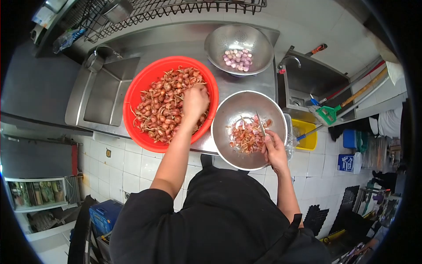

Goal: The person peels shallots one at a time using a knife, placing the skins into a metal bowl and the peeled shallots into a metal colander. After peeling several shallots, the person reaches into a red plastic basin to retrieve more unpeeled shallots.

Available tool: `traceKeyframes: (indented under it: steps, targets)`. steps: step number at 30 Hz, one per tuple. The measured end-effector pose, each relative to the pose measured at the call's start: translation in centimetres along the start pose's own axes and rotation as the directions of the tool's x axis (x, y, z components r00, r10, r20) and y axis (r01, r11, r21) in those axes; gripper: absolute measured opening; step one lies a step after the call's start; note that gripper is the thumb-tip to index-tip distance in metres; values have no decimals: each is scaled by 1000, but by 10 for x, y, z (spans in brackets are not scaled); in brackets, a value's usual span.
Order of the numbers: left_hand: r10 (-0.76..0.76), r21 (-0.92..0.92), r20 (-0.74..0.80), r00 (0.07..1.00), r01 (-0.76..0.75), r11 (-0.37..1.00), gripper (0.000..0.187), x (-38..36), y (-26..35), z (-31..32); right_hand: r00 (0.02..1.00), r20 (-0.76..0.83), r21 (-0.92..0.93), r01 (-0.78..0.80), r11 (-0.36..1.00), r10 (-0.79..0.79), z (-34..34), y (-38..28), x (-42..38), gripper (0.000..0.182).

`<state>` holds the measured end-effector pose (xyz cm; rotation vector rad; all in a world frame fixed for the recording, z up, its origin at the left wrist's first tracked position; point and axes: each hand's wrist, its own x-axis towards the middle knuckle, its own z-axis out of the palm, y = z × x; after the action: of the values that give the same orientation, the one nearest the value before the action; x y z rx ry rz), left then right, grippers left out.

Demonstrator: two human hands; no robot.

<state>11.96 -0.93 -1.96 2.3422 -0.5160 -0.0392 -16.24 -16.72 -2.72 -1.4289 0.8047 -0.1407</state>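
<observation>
My left hand reaches into a wide red basin heaped with unpeeled shallots, many with long dry roots. Its fingers are curled down at the pile's right side, and their tips are hidden. In my right hand is a small knife, its blade pointing up and away over a steel bowl. Inside that bowl lie shallot skins and trimmings. Behind it, a steel colander contains peeled, pale purple shallots.
A sink is left of the basin, and another sink stands at the right. Below the right sink sits a yellow tub. A wire rack hangs above the counter. Long-handled tools lean at the far right.
</observation>
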Motion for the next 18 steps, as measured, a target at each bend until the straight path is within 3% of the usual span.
traceKeyframes:
  steps: [2, 4, 5, 6, 8, 11, 14, 16, 18]
  targets:
    - [-261, 447, 270, 927, 120, 887, 32, 7, -39, -7, 1000, -7, -12, -15, 1000, 15, 0, -4, -4, 35]
    - [-289, 535, 396, 872, 36, 844, 35, 3, -56, -15, 998, 46, 0, -33, 999, 33, -1, -3, -1, 36]
    - [-242, 503, 443, 863, -16, 864, 37, 2, -60, -18, 996, 71, -5, -53, 999, 53, -2, -3, 1, 36]
    - [-72, 382, 393, 917, -92, 919, 36, 0, -92, -4, 997, 45, -5, -64, 998, 64, -2, -3, 1, 36]
    - [-82, 284, 291, 953, -4, 959, 34, -8, -81, -11, 995, 101, 19, -16, 1000, 14, -1, -5, 4, 36]
    - [-139, 150, 349, 927, 91, 985, 33, -20, -73, -23, 999, 47, 45, 11, 999, -13, 0, -11, 7, 36]
    - [-66, 241, 390, 918, -33, 970, 29, -31, -62, -33, 1000, 5, 44, -9, 999, 9, -3, -14, 8, 37]
    - [-1, 193, 355, 935, -73, 978, 24, -38, -64, -35, 1000, -19, 90, 20, 996, -18, -5, -12, 8, 36]
    - [-52, 118, 87, 995, 42, 992, 19, -42, -58, -40, 999, -8, 105, 44, 994, -44, -7, -10, 7, 35]
